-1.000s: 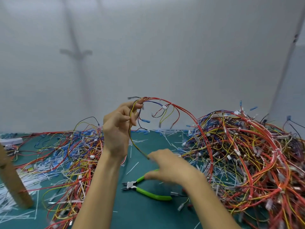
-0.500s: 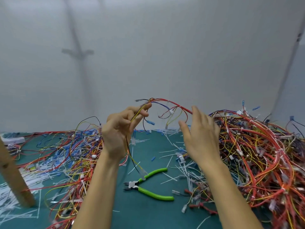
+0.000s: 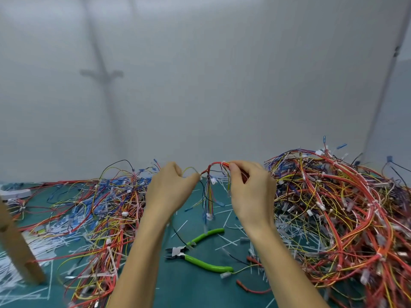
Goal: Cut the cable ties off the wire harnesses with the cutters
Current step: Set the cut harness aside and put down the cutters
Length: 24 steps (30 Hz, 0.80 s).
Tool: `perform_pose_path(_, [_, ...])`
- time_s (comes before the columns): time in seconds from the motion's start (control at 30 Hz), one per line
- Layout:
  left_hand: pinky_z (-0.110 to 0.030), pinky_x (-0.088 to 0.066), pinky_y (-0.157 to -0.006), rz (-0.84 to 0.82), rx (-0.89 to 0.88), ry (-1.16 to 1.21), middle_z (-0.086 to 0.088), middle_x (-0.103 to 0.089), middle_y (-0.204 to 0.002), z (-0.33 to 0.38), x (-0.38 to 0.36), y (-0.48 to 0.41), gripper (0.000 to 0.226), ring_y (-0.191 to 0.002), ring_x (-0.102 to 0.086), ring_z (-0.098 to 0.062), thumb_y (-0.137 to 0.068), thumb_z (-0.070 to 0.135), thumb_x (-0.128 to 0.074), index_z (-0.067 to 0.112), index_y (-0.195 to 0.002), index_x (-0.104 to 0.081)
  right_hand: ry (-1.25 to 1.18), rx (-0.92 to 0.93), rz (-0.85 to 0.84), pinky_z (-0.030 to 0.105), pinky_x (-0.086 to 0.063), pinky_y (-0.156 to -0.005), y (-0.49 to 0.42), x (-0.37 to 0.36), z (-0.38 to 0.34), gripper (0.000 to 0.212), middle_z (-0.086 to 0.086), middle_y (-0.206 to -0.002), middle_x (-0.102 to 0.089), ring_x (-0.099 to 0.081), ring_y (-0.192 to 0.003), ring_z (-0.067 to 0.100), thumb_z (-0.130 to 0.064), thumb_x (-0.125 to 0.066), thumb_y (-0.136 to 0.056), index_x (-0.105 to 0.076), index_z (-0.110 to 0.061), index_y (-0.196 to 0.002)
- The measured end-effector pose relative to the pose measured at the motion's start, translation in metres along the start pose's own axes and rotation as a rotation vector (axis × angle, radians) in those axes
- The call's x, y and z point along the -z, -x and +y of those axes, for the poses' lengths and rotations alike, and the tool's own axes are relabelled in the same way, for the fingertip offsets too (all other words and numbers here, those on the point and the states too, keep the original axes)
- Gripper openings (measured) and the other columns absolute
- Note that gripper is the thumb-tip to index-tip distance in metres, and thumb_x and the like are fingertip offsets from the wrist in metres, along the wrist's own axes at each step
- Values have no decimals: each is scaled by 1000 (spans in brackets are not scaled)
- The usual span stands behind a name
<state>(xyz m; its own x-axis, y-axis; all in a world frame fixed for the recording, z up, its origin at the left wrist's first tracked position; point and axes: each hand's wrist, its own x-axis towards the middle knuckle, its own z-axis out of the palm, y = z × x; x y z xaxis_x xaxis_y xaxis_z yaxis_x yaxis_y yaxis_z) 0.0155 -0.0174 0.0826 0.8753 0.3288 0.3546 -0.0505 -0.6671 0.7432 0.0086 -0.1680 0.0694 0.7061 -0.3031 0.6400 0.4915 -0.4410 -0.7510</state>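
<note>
- A tall heap of wire harnesses [image 3: 333,207] rises right of the right hand [image 3: 251,192]: thin red, yellow and blue strands with white connectors. Its far side is cut off by the frame.
- A flatter tangle [image 3: 100,207] spreads left of the left hand [image 3: 169,190]. A wooden post [image 3: 20,252] stands further left, its top cropped.
- A green mat [image 3: 189,290] lies under both forearms.
- Both raised hands pinch one slim harness [image 3: 213,167] between thumb and fingers. It arches red between them and its ends dangle. A white speck on it is too small to identify.
- The cutters [image 3: 195,261] lie untouched below the wrists, with their glossy green handles spread.
- White tie scraps [image 3: 180,226] litter the mat around them.
</note>
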Motion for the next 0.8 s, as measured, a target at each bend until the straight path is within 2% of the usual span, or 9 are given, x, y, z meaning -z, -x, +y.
perform_pose_path(0.07, [-33,-36,-75,127,-106,-82,2,-48,-98,5,8,0,28,-92,-46,-20,-74,36,-67,23,-86,-45,-30,16,68,30,-48,-76,0,-1,0,15,-1,-85,-67,-62,-78,15,-16,-64,-94,-78,-15,-97])
perform_pose_path(0.17, [-21,-37,-77,183,-268,134,13,-56,-94,18,13,5,16,-90,-49,-9,-71,36,-58,26,-82,-62,-74,69,146,18,-45,-72,1,-2,-2,12,-1,-84,-67,-58,-73,7,-12,-67,-92,-79,-13,-97])
perform_pose_path(0.27, [-11,-41,-52,-42,-33,525,9,-73,-71,27,6,8,31,-53,-56,1,-90,38,-56,20,-73,-74,-83,171,165,9,-40,-69,7,-6,-5,11,-1,-81,-67,-57,-74,7,-8,-69,-89,-79,-12,-94])
perform_pose_path(0.4, [-16,-44,-51,-113,208,725,3,-76,-75,20,3,3,34,-51,-58,0,-92,44,-59,16,-78,-74,-122,300,58,10,-44,-66,15,-13,-7,13,1,-78,-68,-60,-71,7,-6,-70,-88,-79,-13,-95])
perform_pose_path(0.53, [-13,-39,-38,-111,327,1034,-1,-71,-64,14,8,1,25,-48,-60,-5,-91,23,-66,7,-73,-70,-163,365,-107,18,-51,-68,21,-17,-8,14,-1,-80,-70,-62,-69,6,-7,-70,-86,-79,-14,-96])
perform_pose_path(0.6, [-14,-43,-39,-148,400,1179,-3,-72,-66,13,11,-1,19,-49,-62,-6,-92,16,-64,5,-77,-68,-235,246,-261,29,-57,-68,21,-18,-7,10,-3,-79,-71,-65,-70,8,-10,-69,-89,-78,-13,-94])
perform_pose_path(0.67, [-17,-52,-46,-161,427,1249,-2,-71,-64,11,16,-3,17,-52,-67,-8,-94,13,-59,5,-81,-65,-433,-43,-382,33,-60,-60,16,-17,-8,12,0,-73,-70,-66,-65,11,-13,-62,-95,-72,-10,-90])
perform_pose_path(0.73, [-20,-56,-50,-119,415,1273,-3,-68,-61,9,21,-5,17,-53,-69,-11,-97,9,-52,5,-82,-60,-549,-300,-360,32,-58,-51,10,-16,-6,15,4,-76,-67,-66,-60,10,-12,-53,-100,-64,-11,-90])
perform_pose_path(0.8, [-23,-56,-50,-30,379,1243,-5,-63,-60,5,24,-8,17,-52,-68,-14,-99,7,-48,5,-84,-56,-422,-388,-298,29,-57,-48,4,-13,2,12,5,-91,-64,-67,-59,10,-7,-51,-99,-59,-15,-94])
